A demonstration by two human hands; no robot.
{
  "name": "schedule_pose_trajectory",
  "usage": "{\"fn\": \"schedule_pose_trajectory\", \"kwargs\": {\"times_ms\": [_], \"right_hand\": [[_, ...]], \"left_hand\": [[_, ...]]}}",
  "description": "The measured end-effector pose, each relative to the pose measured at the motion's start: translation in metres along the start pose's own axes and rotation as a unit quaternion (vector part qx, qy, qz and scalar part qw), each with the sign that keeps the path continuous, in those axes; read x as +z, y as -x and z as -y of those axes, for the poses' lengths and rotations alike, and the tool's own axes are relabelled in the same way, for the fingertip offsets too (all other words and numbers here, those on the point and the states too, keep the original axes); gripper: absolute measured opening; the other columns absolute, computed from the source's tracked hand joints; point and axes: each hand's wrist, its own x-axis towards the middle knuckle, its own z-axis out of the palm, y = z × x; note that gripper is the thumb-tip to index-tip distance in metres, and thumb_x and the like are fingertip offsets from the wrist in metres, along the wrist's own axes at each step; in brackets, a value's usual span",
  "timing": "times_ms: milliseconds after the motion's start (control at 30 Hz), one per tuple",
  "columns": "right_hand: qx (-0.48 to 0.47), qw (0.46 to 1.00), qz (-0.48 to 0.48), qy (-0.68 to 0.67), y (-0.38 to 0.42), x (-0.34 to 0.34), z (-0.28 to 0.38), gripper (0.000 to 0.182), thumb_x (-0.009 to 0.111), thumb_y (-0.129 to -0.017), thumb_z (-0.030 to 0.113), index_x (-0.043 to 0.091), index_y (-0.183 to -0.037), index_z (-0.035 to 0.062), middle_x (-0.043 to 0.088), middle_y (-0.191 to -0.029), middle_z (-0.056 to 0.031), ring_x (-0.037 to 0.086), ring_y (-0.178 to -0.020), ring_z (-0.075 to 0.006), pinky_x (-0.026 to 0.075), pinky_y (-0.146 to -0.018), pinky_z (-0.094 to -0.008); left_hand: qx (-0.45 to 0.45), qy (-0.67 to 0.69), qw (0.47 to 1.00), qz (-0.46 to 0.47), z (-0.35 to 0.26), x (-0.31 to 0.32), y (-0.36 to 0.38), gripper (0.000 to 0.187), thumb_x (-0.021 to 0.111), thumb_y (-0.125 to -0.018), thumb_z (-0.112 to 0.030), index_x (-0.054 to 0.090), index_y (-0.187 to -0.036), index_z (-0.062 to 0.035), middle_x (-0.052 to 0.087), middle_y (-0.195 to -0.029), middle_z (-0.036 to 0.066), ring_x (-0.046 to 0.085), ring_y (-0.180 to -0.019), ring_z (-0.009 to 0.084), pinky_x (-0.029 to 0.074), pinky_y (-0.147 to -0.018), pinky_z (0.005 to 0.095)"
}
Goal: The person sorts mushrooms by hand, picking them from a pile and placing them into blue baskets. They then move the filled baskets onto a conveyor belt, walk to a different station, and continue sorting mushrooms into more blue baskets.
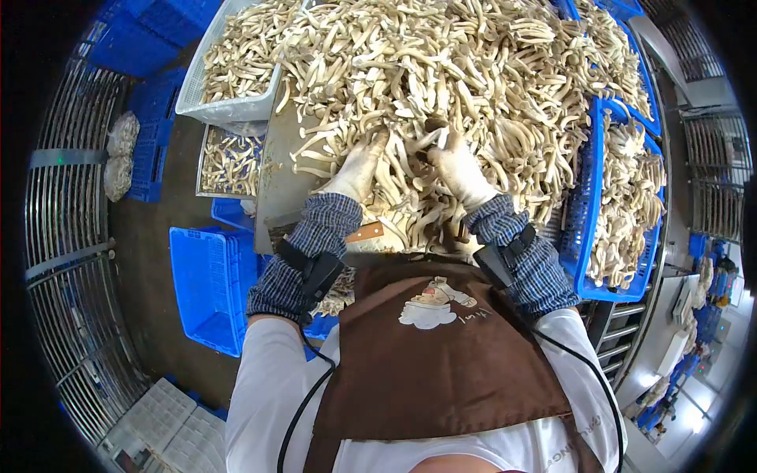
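A large heap of pale, long-stemmed mushrooms (pixel 441 63) covers the metal work table (pixel 285 169). My left hand (pixel 359 167), in a whitish glove, rests at the near edge of the heap, its fingers among the stems; what they hold, if anything, is hidden. Across from it, my right hand (pixel 460 167), also gloved, is closed on a mushroom with a dark cap, near other stems. Between and below my hands lie loose mushrooms and a knife with an orange-brown handle (pixel 365 232), close to my left wrist.
A white basket (pixel 276 79) of mushrooms stands at the upper left, above a metal tray (pixel 230 193). Blue baskets (pixel 587 213) filled with mushrooms line the right side. An empty blue crate (pixel 206 296) sits low on the left. Metal racks stand at both sides.
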Motion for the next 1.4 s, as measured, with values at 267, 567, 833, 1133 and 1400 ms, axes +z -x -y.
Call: {"fn": "schedule_pose_trajectory", "kwargs": {"times_ms": [267,567,833,1133,1400], "right_hand": [[-0.019,0.986,0.081,0.142,-0.002,0.006,-0.009,0.048,0.068,-0.080,0.024,0.057,-0.114,-0.0087,0.066,-0.088,-0.0147,0.061,-0.076,-0.0194,0.050,-0.071,-0.0327],[-0.131,0.982,0.134,-0.009,0.000,0.012,0.009,0.067,0.072,-0.082,0.020,0.043,-0.136,-0.0061,0.064,-0.109,-0.0193,0.063,-0.068,-0.0178,0.052,-0.058,-0.0285],[0.096,0.973,0.111,-0.177,-0.001,-0.010,0.017,0.051,0.070,-0.082,0.006,0.048,-0.126,-0.0075,0.064,-0.101,-0.0137,0.063,-0.088,-0.0200,0.054,-0.075,-0.0324],[0.013,0.994,0.090,-0.065,-0.021,-0.011,-0.018,0.054,0.069,-0.078,0.017,0.054,-0.124,-0.0069,0.067,-0.105,-0.0129,0.062,-0.091,-0.0165,0.050,-0.082,-0.0279],[-0.242,0.947,-0.066,0.203,-0.018,-0.005,0.018,0.066,0.069,-0.083,0.023,0.043,-0.139,-0.0036,0.050,-0.133,-0.0284,0.050,-0.124,-0.0389,0.041,-0.104,-0.0395]], "left_hand": [[0.154,-0.137,0.978,0.006,-0.016,0.023,-0.008,0.054,0.068,-0.091,-0.025,0.049,-0.133,0.0044,0.059,-0.124,0.019,0.055,-0.115,0.0232,0.043,-0.099,0.0317],[0.138,-0.098,0.985,0.027,-0.016,0.030,-0.014,0.052,0.057,-0.097,-0.035,0.046,-0.135,-0.0015,0.053,-0.129,0.017,0.050,-0.119,0.0250,0.038,-0.104,0.0355],[0.043,-0.029,0.997,0.053,-0.021,0.014,-0.010,0.056,0.060,-0.096,-0.028,0.042,-0.140,0.0015,0.054,-0.134,0.016,0.050,-0.126,0.0246,0.039,-0.107,0.0350],[0.027,-0.071,0.997,-0.020,-0.036,0.006,-0.009,0.054,0.060,-0.095,-0.011,0.038,-0.143,-0.0013,0.051,-0.137,0.018,0.055,-0.118,0.0231,0.045,-0.101,0.0315],[0.027,-0.092,0.994,-0.046,-0.045,0.005,-0.003,0.068,0.062,-0.094,-0.027,0.031,-0.145,0.0051,0.045,-0.142,0.023,0.044,-0.131,0.0314,0.032,-0.113,0.0365]]}}
